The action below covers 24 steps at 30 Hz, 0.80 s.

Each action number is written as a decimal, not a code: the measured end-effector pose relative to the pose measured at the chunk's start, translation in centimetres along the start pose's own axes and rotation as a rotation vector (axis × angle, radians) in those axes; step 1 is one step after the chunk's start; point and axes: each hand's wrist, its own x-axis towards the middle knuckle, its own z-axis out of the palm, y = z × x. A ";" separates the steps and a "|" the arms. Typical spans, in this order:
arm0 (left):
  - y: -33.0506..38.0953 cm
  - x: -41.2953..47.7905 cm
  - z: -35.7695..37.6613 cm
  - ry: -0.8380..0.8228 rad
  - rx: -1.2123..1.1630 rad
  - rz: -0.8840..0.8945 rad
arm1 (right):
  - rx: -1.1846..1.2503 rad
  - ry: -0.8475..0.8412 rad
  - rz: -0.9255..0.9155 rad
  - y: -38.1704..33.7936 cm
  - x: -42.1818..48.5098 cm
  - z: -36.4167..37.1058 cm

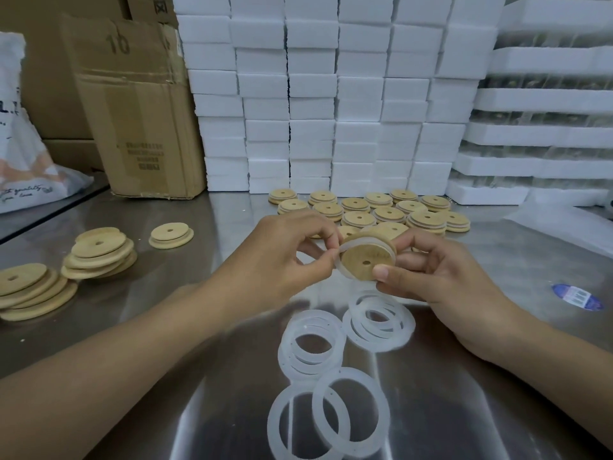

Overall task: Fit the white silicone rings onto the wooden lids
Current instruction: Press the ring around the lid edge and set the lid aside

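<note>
My right hand (441, 277) grips a round wooden lid (363, 262) with a small centre hole, held tilted above the steel table. A white silicone ring (351, 244) lies partly around the lid's rim. My left hand (282, 257) pinches the ring at the lid's left edge. Several loose white rings (313, 343) lie on the table below my hands, with more rings (378, 318) to the right and two large-looking ones (331, 416) nearest me. Bare wooden lids (96, 254) are stacked at the left. Lids laid out in rows (388, 210) sit behind my hands.
A steel table (166, 293) carries everything. White foam blocks (315, 94) are stacked like a wall at the back, a cardboard box (139, 111) stands at back left, a white plastic bag (26, 161) lies far left, and a blue label sticker (577, 296) lies at the right.
</note>
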 end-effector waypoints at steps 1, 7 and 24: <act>0.1 0.1 -0.2 -0.032 0.020 0.015 | 0.001 0.004 0.003 0.0 0.0 0.0; 0.0 -0.4 0.1 0.005 0.157 0.023 | -0.020 0.000 0.027 0.1 -0.1 -0.1; 0.5 -1.0 1.3 0.191 -0.017 -0.053 | -0.013 -0.003 0.017 -0.5 -0.7 0.8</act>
